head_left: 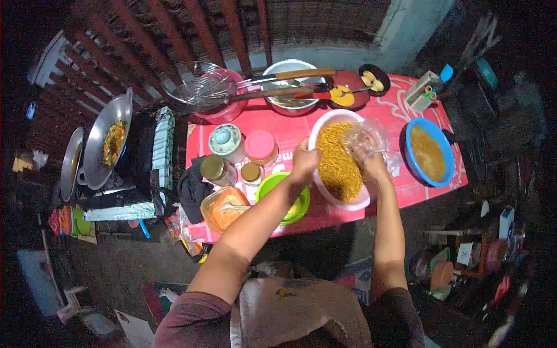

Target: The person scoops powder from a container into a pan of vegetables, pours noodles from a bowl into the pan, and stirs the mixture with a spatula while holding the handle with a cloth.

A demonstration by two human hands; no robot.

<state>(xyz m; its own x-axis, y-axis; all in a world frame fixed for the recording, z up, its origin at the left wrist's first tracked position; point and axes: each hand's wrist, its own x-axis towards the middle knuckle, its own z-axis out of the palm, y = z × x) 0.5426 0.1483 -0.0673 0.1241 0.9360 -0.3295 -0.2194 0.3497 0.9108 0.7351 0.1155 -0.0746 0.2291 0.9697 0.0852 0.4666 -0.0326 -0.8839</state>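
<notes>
A pale pink oval basin (350, 206) full of small yellow-brown pieces (336, 162) stands on the table in front of me. My left hand (304, 161) grips its left rim, thumb on the inner side. Over the right part of the basin is my right hand (370, 155), with a crumpled clear plastic bag (380, 134) around and between its fingers. The plastic partly hides those fingers, and I cannot make out whether anything is inside. Close to my left forearm sits a bright green bowl (301, 213), partly covered by the arm.
Several lidded jars (261, 146) and an orange-filled container (216, 203) stand left. A blue basin (413, 159) is at the right. Behind are a metal bowl (290, 66), long-handled utensils (304, 74) and a scissors holder (419, 100). A wok (96, 145) sits far left.
</notes>
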